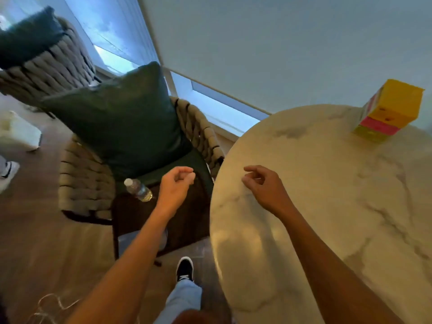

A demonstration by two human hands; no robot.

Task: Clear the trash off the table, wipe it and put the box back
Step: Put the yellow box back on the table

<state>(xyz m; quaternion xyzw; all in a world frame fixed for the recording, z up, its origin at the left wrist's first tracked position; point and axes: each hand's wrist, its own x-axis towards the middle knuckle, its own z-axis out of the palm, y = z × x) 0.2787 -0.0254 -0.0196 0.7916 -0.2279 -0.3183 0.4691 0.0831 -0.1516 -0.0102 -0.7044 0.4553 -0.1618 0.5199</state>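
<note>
Two bare arms reach out from the bottom edge. Past the left hand (174, 185), on the left, a water bottle (138, 189) stands on a dark side table (187, 220), in front of a woven chair (86, 183) with a big dark green cushion (121, 122). The left hand hangs over the dark side table with its fingers loosely curled; it holds nothing that can be seen. The right hand (264, 185) is over the near edge of the round marble table (327, 206), fingers loosely bent, thumb near the first finger, holding nothing. Whether it touches the table is hard to tell. Far past the right hand, at the back of the table, stands the box (390, 111). It is yellow on top with pink and green bands lower down. Its print is too blurry to read.
</note>
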